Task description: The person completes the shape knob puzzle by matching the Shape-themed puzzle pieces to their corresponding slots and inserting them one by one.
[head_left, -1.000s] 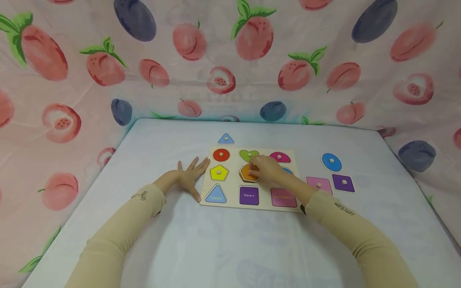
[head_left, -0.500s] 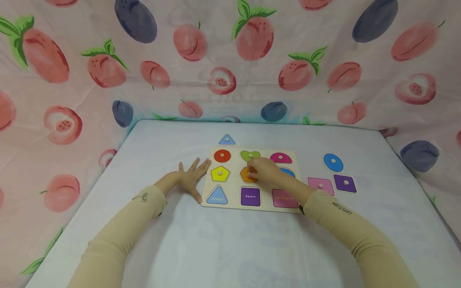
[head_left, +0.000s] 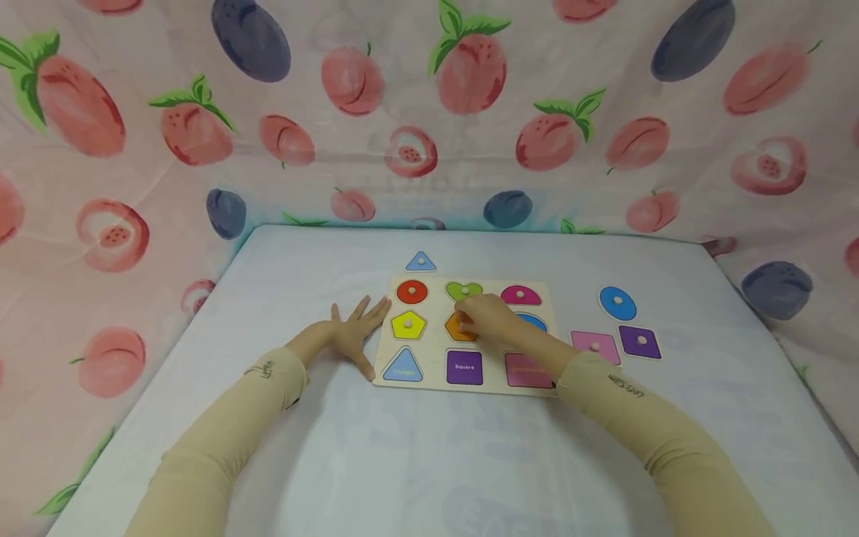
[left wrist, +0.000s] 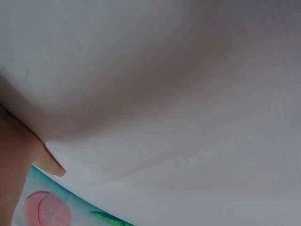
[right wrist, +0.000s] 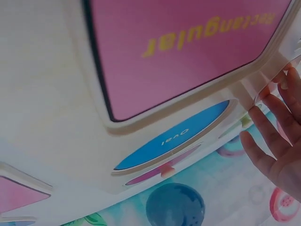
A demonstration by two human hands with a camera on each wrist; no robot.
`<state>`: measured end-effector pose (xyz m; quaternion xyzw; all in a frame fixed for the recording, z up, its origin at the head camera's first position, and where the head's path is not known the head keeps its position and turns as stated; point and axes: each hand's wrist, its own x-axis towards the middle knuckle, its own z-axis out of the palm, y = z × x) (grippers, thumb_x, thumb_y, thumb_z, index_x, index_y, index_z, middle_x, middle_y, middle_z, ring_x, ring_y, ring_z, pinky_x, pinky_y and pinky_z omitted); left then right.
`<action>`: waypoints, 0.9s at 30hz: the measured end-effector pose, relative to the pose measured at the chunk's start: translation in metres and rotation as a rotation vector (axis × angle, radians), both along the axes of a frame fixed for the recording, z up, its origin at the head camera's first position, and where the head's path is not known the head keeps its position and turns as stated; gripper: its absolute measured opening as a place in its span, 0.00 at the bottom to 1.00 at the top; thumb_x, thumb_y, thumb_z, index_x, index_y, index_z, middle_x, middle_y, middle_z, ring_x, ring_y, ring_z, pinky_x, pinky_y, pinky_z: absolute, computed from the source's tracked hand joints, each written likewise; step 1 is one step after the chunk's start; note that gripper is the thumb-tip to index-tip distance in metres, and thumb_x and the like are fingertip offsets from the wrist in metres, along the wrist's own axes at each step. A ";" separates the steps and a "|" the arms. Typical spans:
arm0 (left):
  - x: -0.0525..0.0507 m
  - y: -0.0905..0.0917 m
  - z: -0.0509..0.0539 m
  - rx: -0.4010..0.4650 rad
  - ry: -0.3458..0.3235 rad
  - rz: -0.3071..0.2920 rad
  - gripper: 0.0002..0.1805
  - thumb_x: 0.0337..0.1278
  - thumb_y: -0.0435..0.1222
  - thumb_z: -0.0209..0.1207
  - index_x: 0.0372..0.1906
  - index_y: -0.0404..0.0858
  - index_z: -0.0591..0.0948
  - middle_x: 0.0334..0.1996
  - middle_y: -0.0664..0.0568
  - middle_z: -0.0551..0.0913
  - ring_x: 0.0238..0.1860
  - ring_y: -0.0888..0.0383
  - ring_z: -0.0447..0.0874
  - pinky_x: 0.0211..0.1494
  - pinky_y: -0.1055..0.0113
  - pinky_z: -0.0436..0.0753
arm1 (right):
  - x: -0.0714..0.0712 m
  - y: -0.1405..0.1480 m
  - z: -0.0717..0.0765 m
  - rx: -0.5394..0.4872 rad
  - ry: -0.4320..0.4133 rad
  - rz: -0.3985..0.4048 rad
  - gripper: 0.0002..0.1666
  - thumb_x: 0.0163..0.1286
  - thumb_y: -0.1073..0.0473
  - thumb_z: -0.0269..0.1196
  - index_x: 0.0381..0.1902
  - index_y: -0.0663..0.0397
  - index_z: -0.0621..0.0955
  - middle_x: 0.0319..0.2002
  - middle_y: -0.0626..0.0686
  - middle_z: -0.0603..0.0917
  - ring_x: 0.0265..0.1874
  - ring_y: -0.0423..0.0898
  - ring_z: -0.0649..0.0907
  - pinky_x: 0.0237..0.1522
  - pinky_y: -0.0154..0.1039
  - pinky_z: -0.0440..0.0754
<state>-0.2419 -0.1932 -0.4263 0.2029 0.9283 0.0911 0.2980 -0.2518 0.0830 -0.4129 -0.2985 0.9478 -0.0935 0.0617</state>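
Note:
A wooden shape puzzle board lies on the white table. My right hand pinches the knob of the orange hexagon piece, which sits in the board's middle; the fingers hide the knob. My left hand has its fingers spread on the table, with fingertips and thumb at the board's left edge. Seated in the board are a red circle, a yellow pentagon, a green heart and a magenta semicircle. The right wrist view shows the bare oval recess and rectangular recess.
A light blue triangle piece lies just behind the board. To its right lie a blue oval piece, a pink rectangle piece and a purple square piece. A fruit-patterned curtain hangs behind the table.
The orange hexagon, which stood raised over its recess a second ago, has dropped level with the board. My right hand has shifted slightly left and down; the left hand stays put.

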 end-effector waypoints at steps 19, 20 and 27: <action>-0.008 -0.005 0.001 -0.002 -0.004 -0.016 0.76 0.30 0.55 0.74 0.73 0.47 0.28 0.75 0.52 0.22 0.73 0.45 0.13 0.61 0.29 0.18 | -0.018 0.012 0.006 -0.138 -0.229 -0.018 0.06 0.60 0.58 0.67 0.35 0.52 0.81 0.34 0.50 0.81 0.35 0.46 0.73 0.41 0.36 0.73; -0.008 -0.005 0.001 -0.004 -0.006 -0.016 0.76 0.30 0.56 0.74 0.73 0.47 0.27 0.74 0.52 0.22 0.73 0.46 0.13 0.61 0.29 0.18 | -0.018 0.012 0.006 -0.139 -0.236 -0.018 0.07 0.60 0.58 0.67 0.35 0.52 0.82 0.35 0.50 0.82 0.36 0.46 0.74 0.43 0.38 0.75; -0.008 -0.007 0.004 0.002 -0.007 -0.020 0.76 0.29 0.56 0.74 0.73 0.46 0.28 0.74 0.52 0.22 0.73 0.45 0.13 0.61 0.29 0.19 | -0.016 0.010 0.009 -0.156 -0.265 -0.052 0.11 0.61 0.58 0.66 0.42 0.55 0.82 0.44 0.54 0.84 0.44 0.50 0.77 0.55 0.45 0.76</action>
